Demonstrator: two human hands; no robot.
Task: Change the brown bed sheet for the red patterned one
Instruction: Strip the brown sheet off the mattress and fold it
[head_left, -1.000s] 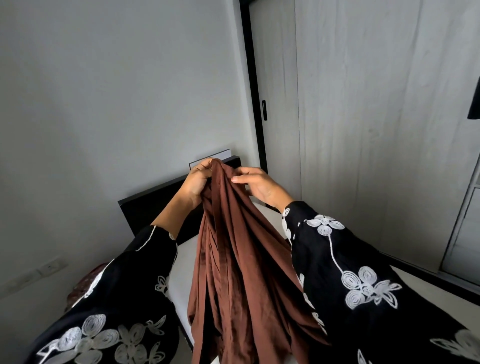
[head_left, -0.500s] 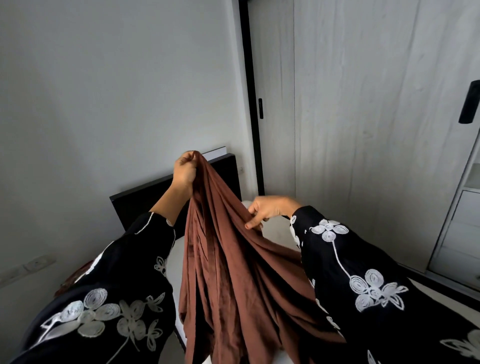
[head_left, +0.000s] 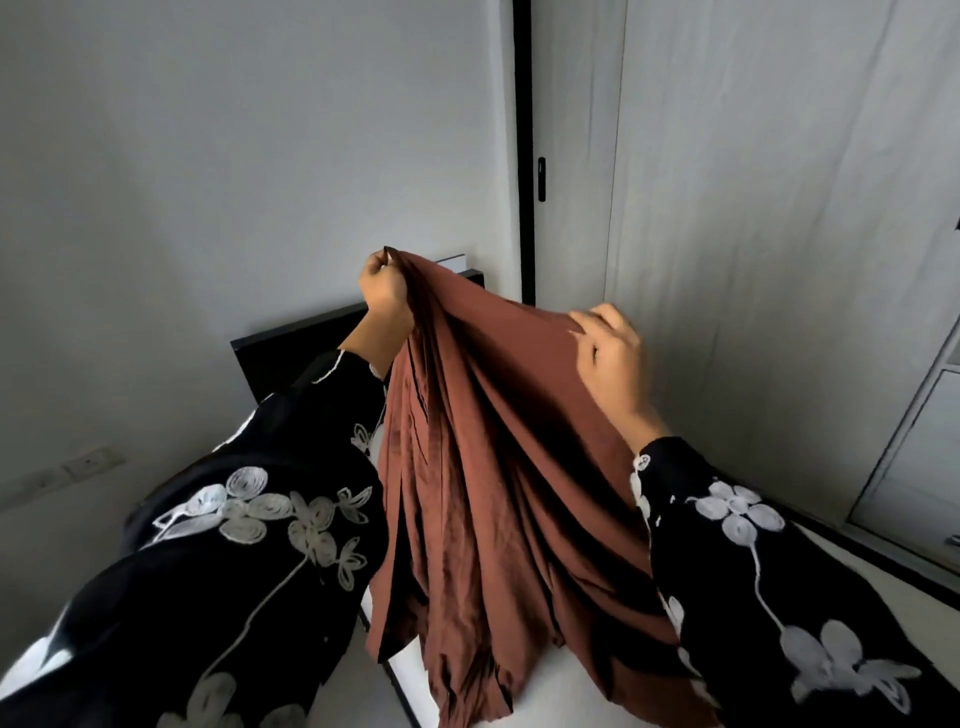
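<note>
Rightward and up went the right hand (head_left: 610, 358), fingers pinching the top edge of the brown sheet (head_left: 488, 467), which stretched to the left hand (head_left: 384, 288), clenched round it, and hung lengthwise below both over the mattress (head_left: 566, 686).

Plain rust-brown cloth bed sheet (head_left: 493, 467), unpatterned, near-black in the deep folds. Black fabric left sleeve (head_left: 156, 597) and black fabric right sleeve (head_left: 779, 571), both embroidered in white with spiral flowers, stems and leaves. Flat black headboard (head_left: 291, 358). Bare white mattress (head_left: 556, 701). Pale grey painted wall (head_left: 234, 156); light grey wood-grain wardrobe door (head_left: 779, 208); black vertical door frame (head_left: 523, 156).
</note>
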